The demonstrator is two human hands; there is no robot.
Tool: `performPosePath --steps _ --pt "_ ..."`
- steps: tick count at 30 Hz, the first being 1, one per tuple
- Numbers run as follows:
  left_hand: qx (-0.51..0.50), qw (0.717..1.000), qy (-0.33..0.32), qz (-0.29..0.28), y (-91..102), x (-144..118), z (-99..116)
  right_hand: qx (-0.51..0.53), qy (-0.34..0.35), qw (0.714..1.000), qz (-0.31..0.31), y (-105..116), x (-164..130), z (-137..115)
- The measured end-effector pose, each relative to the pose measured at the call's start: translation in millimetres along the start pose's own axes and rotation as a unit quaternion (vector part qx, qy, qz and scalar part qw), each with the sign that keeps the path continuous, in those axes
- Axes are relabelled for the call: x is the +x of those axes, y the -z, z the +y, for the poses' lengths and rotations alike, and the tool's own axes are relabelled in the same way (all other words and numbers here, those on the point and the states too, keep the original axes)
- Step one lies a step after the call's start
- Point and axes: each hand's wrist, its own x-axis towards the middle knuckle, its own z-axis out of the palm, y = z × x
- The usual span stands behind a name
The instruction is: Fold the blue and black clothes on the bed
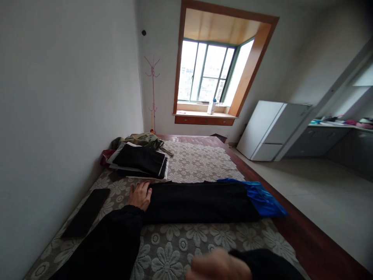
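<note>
One folded black garment [201,204] lies across a floral lace cover [166,261], blue fabric [266,200] at its right end, left hand [140,196] touching the opposite edge, grip open, apparently keeping it flat; blurred right hand [219,266], grip indeterminable.

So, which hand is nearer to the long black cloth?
Left hand: it touches the left end of the long black cloth. The right hand, blurred, is apart from it, at the bottom of the picture.
</note>
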Motion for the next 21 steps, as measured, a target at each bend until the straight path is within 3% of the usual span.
performPosePath --steps 2,4,6,9,11,13,17,21 --pt "0.001 1.0 0.001 -0.004 5.5 3.8 -7.3 0.003 -0.084 0.996 -0.033 -5.1 -14.5 46.0" --pt "0.002 1.0 0.0 -0.001 9.8 7.7 -15.2 -0.005 -0.23 0.971 -0.07 -5.6 -47.9 95.6" --pt "0.002 1.0 -0.006 0.011 11.7 11.1 -22.2 -0.041 -0.377 0.919 -0.106 -1.7 -94.5 139.1" --pt "-0.012 0.999 -0.023 0.028 12.3 15.2 -28.2 -0.092 -0.49 0.848 -0.18 5.4 -162.1 180.6" --pt "-0.021 0.999 -0.03 0.026 13.4 17.7 -29.1 -0.083 -0.524 0.82 -0.215 6.8 -191.5 194.3" --pt "-0.025 0.999 -0.035 0.02 16.6 20.4 -28.6 -0.056 -0.534 0.813 -0.224 6.4 -205.8 202.3" --pt "-0.034 0.998 -0.055 -0.003 32.1 24.9 -26.9 -0.028 -0.526 0.826 -0.203 12.3 -207.2 211.5" --pt "-0.045 0.996 -0.073 0.002 64.8 16.0 -22.9 0.015 -0.507 0.851 -0.135 41.2 -201.5 203.4"
